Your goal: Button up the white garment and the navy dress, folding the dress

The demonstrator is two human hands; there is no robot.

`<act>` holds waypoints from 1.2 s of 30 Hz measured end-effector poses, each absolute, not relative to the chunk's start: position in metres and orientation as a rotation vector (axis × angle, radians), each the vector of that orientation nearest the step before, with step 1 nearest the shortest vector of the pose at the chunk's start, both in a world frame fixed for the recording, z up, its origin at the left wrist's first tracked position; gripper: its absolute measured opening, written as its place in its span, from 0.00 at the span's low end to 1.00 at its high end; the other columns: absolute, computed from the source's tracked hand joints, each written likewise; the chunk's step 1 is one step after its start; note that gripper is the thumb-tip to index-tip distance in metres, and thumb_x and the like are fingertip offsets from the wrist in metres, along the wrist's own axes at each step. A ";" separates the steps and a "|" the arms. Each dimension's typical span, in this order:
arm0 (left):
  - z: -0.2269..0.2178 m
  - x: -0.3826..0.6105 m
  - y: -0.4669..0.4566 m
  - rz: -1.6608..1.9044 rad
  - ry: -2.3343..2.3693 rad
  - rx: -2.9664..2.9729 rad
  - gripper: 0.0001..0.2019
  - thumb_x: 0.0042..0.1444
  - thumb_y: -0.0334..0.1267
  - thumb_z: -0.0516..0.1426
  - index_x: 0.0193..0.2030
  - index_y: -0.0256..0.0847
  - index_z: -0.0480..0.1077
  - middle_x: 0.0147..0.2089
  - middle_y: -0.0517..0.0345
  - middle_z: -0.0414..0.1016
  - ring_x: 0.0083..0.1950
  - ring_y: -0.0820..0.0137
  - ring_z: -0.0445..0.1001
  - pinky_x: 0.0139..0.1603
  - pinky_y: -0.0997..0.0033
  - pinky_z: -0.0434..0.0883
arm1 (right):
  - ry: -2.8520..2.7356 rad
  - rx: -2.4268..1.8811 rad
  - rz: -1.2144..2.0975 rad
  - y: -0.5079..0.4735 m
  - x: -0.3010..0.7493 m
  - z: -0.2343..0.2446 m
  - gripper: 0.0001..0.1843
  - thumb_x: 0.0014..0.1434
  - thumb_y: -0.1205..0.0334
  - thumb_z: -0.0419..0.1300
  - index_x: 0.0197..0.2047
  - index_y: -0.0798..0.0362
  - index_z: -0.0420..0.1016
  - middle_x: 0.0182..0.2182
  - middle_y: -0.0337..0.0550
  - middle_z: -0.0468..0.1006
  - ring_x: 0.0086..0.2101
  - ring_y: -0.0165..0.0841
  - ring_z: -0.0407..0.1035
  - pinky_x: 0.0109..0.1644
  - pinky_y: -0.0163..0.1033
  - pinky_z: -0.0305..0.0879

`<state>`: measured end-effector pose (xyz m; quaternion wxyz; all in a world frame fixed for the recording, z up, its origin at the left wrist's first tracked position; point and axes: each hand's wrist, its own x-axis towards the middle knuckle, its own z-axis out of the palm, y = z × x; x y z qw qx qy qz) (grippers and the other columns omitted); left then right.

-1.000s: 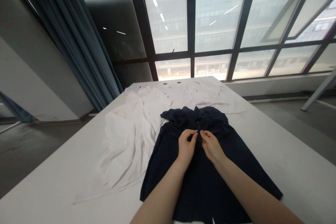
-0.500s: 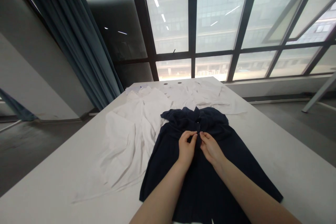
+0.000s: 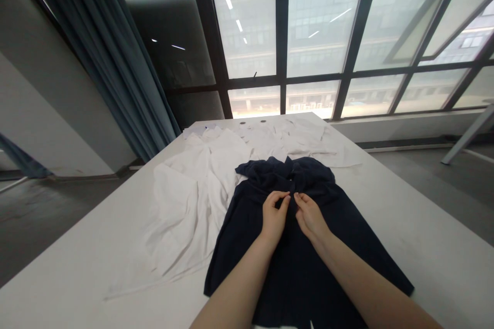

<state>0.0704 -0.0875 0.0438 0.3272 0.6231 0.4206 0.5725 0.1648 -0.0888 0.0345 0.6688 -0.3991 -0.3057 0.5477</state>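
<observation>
A dark navy shirt (image 3: 309, 262) lies spread on the white table, its collar end bunched toward the far side. My left hand (image 3: 275, 213) pinches the cloth at the shirt's front placket with thumb and forefinger. Close on its right, my right hand (image 3: 311, 216) pinches the same strip of cloth. The two sets of fingertips are a small gap apart. Whether a button lies between them is too small to make out. Beyond and left of the navy shirt lies a white shirt (image 3: 177, 216), partly wrinkled.
The white table (image 3: 77, 262) runs away toward the windows. More white garments (image 3: 297, 139) lie at its far end, near two small dark discs (image 3: 263, 121). A blue curtain (image 3: 116, 72) hangs at the left. A pale slanted leg (image 3: 466, 136) stands on the floor at the right.
Both hands keep their pinch on the placket, with only slight finger movement. The view has shifted a little; the garments lie as before.
</observation>
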 end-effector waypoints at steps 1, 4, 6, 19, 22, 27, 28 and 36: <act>0.044 0.070 -0.087 1.506 1.100 1.630 0.07 0.50 0.37 0.53 0.32 0.38 0.71 0.34 0.55 0.71 0.39 0.69 0.69 0.43 0.65 0.66 | -0.683 -0.885 1.254 -0.089 0.165 0.036 0.12 0.39 0.53 0.63 0.20 0.49 0.66 0.20 0.37 0.69 0.27 0.31 0.64 0.37 0.39 0.63; 0.043 0.069 -0.085 1.531 1.097 1.604 0.07 0.50 0.37 0.53 0.32 0.38 0.71 0.34 0.55 0.71 0.39 0.69 0.69 0.43 0.65 0.66 | -0.691 -0.859 1.270 -0.090 0.165 0.037 0.10 0.39 0.54 0.63 0.21 0.49 0.67 0.22 0.38 0.70 0.28 0.32 0.65 0.38 0.39 0.64; 0.041 0.070 -0.084 1.536 1.094 1.569 0.07 0.50 0.37 0.53 0.31 0.38 0.71 0.34 0.55 0.71 0.39 0.69 0.70 0.43 0.65 0.66 | -0.700 -0.857 1.256 -0.089 0.165 0.036 0.10 0.39 0.55 0.63 0.21 0.49 0.67 0.22 0.39 0.71 0.30 0.33 0.66 0.38 0.40 0.65; 0.049 0.044 -0.061 1.619 1.224 1.236 0.09 0.50 0.41 0.53 0.34 0.37 0.66 0.28 0.60 0.68 0.28 0.75 0.68 0.29 0.76 0.66 | -0.595 -0.910 1.044 -0.077 0.198 0.050 0.12 0.41 0.56 0.63 0.24 0.51 0.64 0.20 0.33 0.67 0.24 0.26 0.64 0.28 0.33 0.64; 0.052 0.039 -0.055 1.624 1.152 1.053 0.11 0.48 0.43 0.54 0.34 0.37 0.62 0.25 0.64 0.64 0.22 0.79 0.66 0.23 0.79 0.65 | -0.602 -0.985 0.894 -0.076 0.210 0.049 0.14 0.44 0.51 0.60 0.24 0.51 0.61 0.17 0.31 0.61 0.18 0.23 0.57 0.20 0.30 0.56; 0.055 0.043 -0.060 1.617 0.969 0.968 0.12 0.47 0.43 0.54 0.32 0.39 0.57 0.28 0.66 0.60 0.23 0.80 0.68 0.25 0.77 0.69 | -1.075 -1.243 0.645 -0.088 0.190 0.039 0.20 0.43 0.46 0.58 0.17 0.51 0.57 0.13 0.31 0.55 0.16 0.24 0.51 0.19 0.33 0.50; 0.056 0.044 -0.061 1.614 0.947 0.984 0.12 0.47 0.43 0.54 0.32 0.39 0.56 0.28 0.66 0.60 0.23 0.80 0.68 0.26 0.77 0.70 | -1.176 -1.308 0.574 -0.090 0.183 0.037 0.19 0.40 0.47 0.61 0.17 0.51 0.59 0.14 0.33 0.58 0.17 0.25 0.52 0.21 0.34 0.52; 0.057 0.053 -0.075 1.712 0.902 1.347 0.06 0.50 0.35 0.53 0.35 0.41 0.58 0.50 0.55 0.53 0.47 0.70 0.66 0.39 0.71 0.70 | -1.372 -1.326 0.496 -0.089 0.176 0.042 0.16 0.49 0.49 0.52 0.30 0.53 0.70 0.28 0.45 0.72 0.28 0.32 0.66 0.28 0.35 0.62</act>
